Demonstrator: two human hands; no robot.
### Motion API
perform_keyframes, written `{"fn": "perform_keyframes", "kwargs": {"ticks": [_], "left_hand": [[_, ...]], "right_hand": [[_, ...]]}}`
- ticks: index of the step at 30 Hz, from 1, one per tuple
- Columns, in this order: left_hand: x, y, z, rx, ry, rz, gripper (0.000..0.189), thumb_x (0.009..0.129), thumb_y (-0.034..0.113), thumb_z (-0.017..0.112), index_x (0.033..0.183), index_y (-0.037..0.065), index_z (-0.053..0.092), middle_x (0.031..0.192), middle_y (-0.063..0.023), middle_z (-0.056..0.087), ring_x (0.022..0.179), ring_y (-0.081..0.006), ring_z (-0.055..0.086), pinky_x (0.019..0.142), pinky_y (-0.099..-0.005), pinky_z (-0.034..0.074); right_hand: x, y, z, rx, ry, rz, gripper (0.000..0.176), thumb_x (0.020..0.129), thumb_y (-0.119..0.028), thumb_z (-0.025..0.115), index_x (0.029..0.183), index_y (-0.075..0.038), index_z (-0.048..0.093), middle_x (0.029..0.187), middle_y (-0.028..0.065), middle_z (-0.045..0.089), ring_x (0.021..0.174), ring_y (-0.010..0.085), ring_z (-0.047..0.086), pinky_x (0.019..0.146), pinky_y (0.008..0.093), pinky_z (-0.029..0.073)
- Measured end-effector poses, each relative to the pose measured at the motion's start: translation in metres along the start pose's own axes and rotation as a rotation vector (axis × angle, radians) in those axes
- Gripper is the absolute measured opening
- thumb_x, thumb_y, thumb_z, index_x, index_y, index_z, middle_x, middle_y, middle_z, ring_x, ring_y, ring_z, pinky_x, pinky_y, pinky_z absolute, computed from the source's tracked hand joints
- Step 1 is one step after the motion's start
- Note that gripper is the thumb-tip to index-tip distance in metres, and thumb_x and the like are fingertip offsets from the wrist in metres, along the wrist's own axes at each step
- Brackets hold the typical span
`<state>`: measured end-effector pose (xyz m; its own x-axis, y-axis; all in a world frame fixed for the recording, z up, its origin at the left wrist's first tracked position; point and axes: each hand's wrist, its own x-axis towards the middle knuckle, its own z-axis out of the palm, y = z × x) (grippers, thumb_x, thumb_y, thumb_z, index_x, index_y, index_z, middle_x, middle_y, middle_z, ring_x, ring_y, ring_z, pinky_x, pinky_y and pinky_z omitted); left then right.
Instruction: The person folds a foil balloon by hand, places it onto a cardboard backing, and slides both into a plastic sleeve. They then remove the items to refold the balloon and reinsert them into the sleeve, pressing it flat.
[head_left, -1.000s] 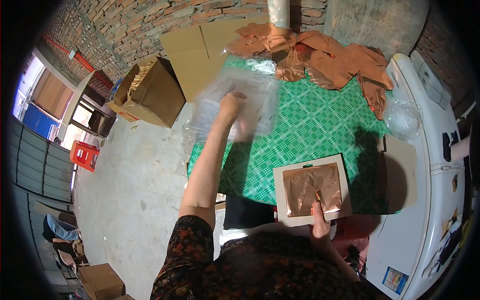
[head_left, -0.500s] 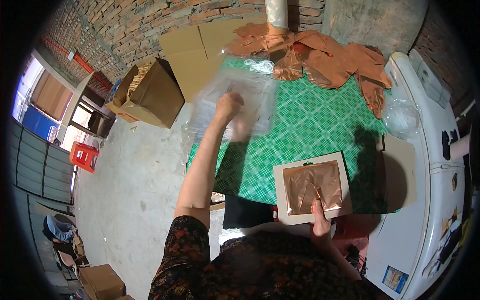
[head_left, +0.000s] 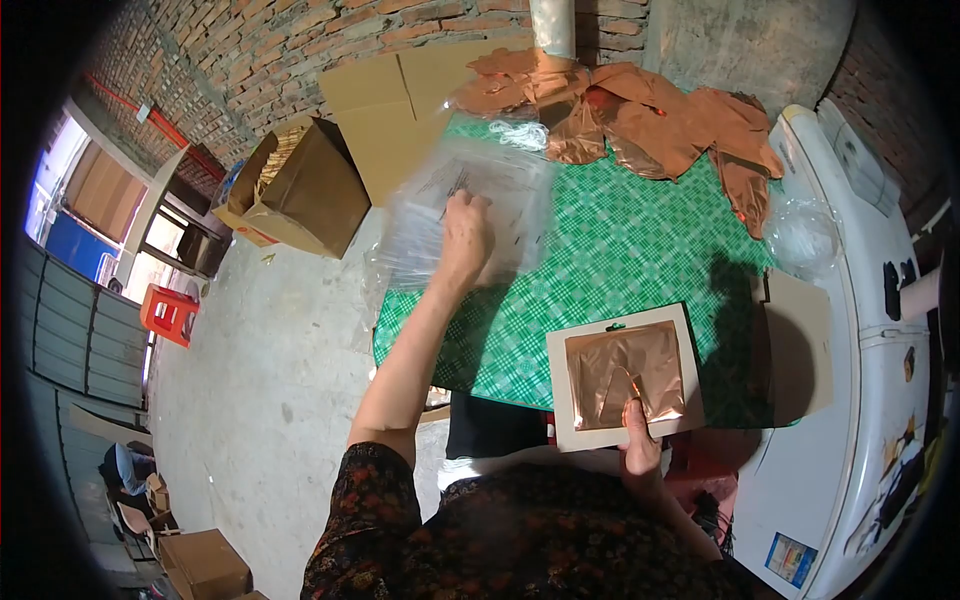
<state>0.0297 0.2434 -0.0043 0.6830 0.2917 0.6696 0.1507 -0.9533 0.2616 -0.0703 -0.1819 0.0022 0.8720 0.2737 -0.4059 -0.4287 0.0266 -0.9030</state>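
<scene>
My left hand (head_left: 466, 238) reaches out over a stack of clear plastic bags (head_left: 440, 200) at the left edge of the green checked table (head_left: 620, 250), fingers pressed on the top bag. My right hand (head_left: 640, 440) grips the near edge of a white card (head_left: 570, 400) that carries a folded copper-coloured foil piece (head_left: 625, 372); the thumb lies on the foil. The card rests on the table's near edge.
A heap of copper foil pieces (head_left: 650, 110) lies at the table's far end. Brown cartons (head_left: 300, 185) stand on the concrete floor at left. A white appliance (head_left: 860, 330) stands at right, with a clear plastic bundle (head_left: 805, 235) and a cardboard sheet (head_left: 800, 345).
My left hand has dropped from above the plastic bags onto the stack, and the lifted bag has settled. My right hand and the card have stayed in place.
</scene>
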Motion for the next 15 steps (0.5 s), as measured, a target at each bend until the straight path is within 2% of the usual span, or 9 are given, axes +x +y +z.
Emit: {"fn": "perform_keyframes", "kwargs": {"ticks": [4, 7, 10, 13, 15], "left_hand": [[0.004, 0.03, -0.027, 0.064, 0.096, 0.131, 0.043, 0.083, -0.012, 0.06, 0.124, -0.005, 0.067, 0.11, -0.0212, 0.061, 0.103, -0.0402, 0.059, 0.091, -0.0482, 0.052], [0.009, 0.043, -0.04, 0.122, 0.13, 0.17, 0.046, 0.085, -0.011, 0.06, 0.13, -0.005, 0.066, 0.113, -0.0192, 0.061, 0.102, -0.0376, 0.058, 0.092, -0.0458, 0.052], [0.011, 0.059, -0.049, 0.124, 0.104, 0.266, 0.046, 0.086, -0.006, 0.064, 0.132, -0.005, 0.066, 0.113, -0.0171, 0.06, 0.101, -0.0349, 0.059, 0.091, -0.0444, 0.052], [0.007, 0.089, -0.05, 0.073, 0.074, 0.391, 0.047, 0.087, -0.002, 0.066, 0.134, -0.005, 0.065, 0.115, -0.0149, 0.059, 0.101, -0.0323, 0.059, 0.09, -0.0431, 0.052], [-0.007, 0.113, -0.048, 0.023, -0.019, 0.43, 0.048, 0.087, 0.001, 0.065, 0.135, -0.005, 0.064, 0.117, -0.0142, 0.059, 0.102, -0.0314, 0.059, 0.09, -0.0425, 0.051]], "right_hand": [[0.006, 0.015, -0.007, 0.13, -0.039, -0.013, 0.015, 0.114, -0.024, 0.059, 0.109, -0.01, 0.06, 0.096, -0.0045, 0.052, 0.084, 0.0059, 0.049, 0.071, 0.0242, 0.041], [0.006, 0.015, -0.007, 0.183, -0.012, 0.006, 0.012, 0.113, -0.019, 0.06, 0.117, -0.008, 0.063, 0.103, -0.0042, 0.056, 0.092, 0.0053, 0.054, 0.081, 0.0231, 0.045], [0.013, 0.025, -0.006, 0.274, 0.006, -0.075, 0.028, 0.113, -0.017, 0.061, 0.138, -0.006, 0.061, 0.115, -0.0022, 0.059, 0.103, 0.0061, 0.056, 0.092, 0.0244, 0.048], [0.004, 0.01, -0.003, 0.29, 0.026, -0.248, 0.046, 0.113, -0.014, 0.059, 0.157, -0.004, 0.049, 0.135, 0.0023, 0.06, 0.118, 0.0089, 0.058, 0.104, 0.0263, 0.047], [0.009, 0.018, -0.022, 0.116, -0.006, -0.257, 0.05, 0.115, -0.015, 0.053, 0.16, 0.001, 0.04, 0.149, 0.0086, 0.053, 0.133, 0.0158, 0.053, 0.113, 0.0293, 0.041]]}}
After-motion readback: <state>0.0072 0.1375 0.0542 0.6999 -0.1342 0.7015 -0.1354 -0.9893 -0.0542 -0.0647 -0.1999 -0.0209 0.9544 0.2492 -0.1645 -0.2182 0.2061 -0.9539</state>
